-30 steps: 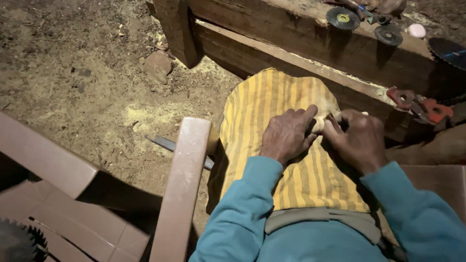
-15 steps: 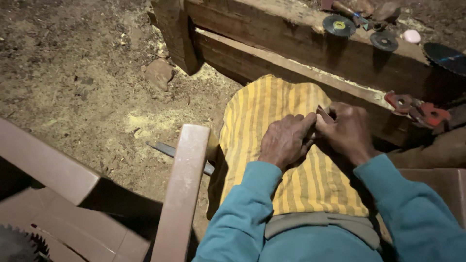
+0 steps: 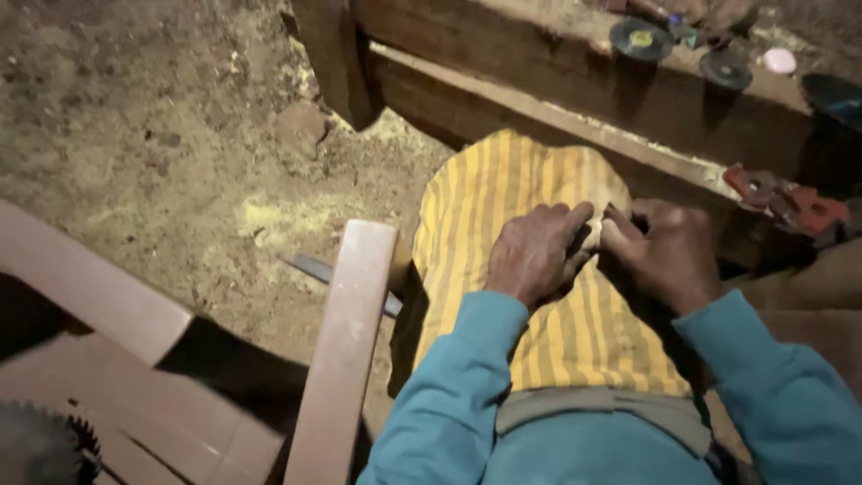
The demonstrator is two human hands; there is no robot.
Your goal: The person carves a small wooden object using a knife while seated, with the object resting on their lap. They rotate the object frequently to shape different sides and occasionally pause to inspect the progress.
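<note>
Both hands meet over a small pale piece (image 3: 593, 235) held on the lap, above the yellow striped cloth (image 3: 503, 216) that covers the knees. The left hand (image 3: 536, 256) is curled, its fingers (image 3: 575, 218) closed against the near side of the piece. The right hand (image 3: 666, 251) grips from the other side, fingertips pressed to the same spot, so the two hands touch around it. Most of the piece is hidden between them; only a light sliver shows, and what it is made of cannot be told.

As a judgement, the work looks to be in mid-course: the piece is firmly clamped in both hands and is being shaped or fitted by finger pressure, with nothing yet set down as finished. No tool shows in either hand.

Round about, other gear lies untouched. A wooden beam (image 3: 539, 108) crosses ahead, carrying two dark grinding discs (image 3: 641, 39) and a pinkish round thing (image 3: 778, 60). A red tool (image 3: 790, 202) sits on a lower ledge to the right. A metal blade (image 3: 314, 269) lies on the dirt floor (image 3: 135, 117) beside a pale plank (image 3: 346, 350), and a toothed saw disc (image 3: 45, 449) shows at the lower left corner. Sawdust lies scattered on the floor, which suggests cutting has been done here.
</note>
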